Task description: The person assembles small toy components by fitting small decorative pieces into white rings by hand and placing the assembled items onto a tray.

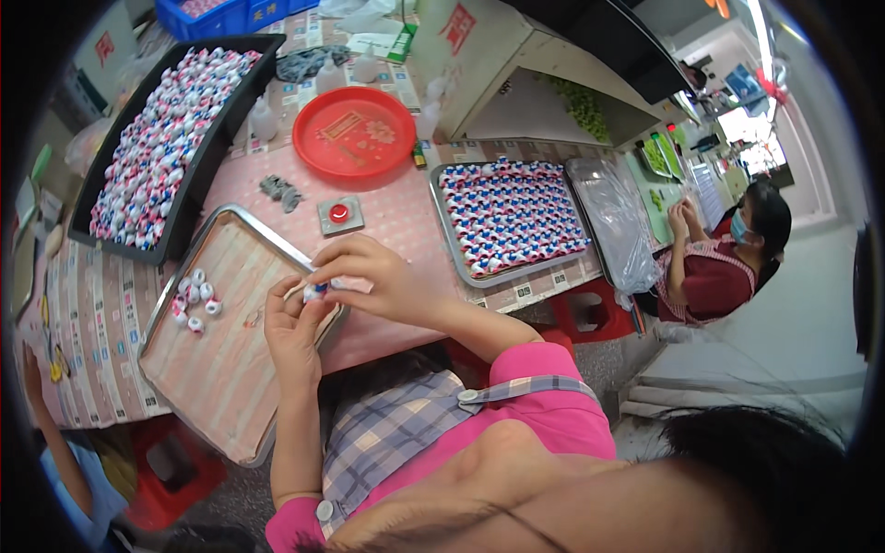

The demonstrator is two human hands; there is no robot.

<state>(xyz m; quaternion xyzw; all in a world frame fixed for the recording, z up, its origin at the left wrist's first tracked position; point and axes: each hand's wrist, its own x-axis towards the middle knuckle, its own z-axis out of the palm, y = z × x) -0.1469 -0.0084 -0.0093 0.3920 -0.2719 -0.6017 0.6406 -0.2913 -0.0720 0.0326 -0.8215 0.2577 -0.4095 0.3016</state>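
My left hand [293,334] and my right hand [373,278] meet over the right edge of a metal tray [217,387] lined with cloth or paper. Between their fingertips is a small round white-and-blue piece [315,292], pinched by both and partly covered by the fingers. Something pale pink shows at the right fingers; I cannot make out what it is. On the tray's left part lie several white pieces with pink and dark marks [193,293]. Just beyond my hands a small square plate with a red round dish [339,213] rests on the pink checked tablecloth.
A long black bin [210,138] heaped with similar pieces stands at the far left. Behind the hands is a red round tray [300,138], with small white bottles [264,118] nearby. Rows of pieces fill another metal tray [476,279] to the right. Co-workers sit at right [719,276] and lower left.
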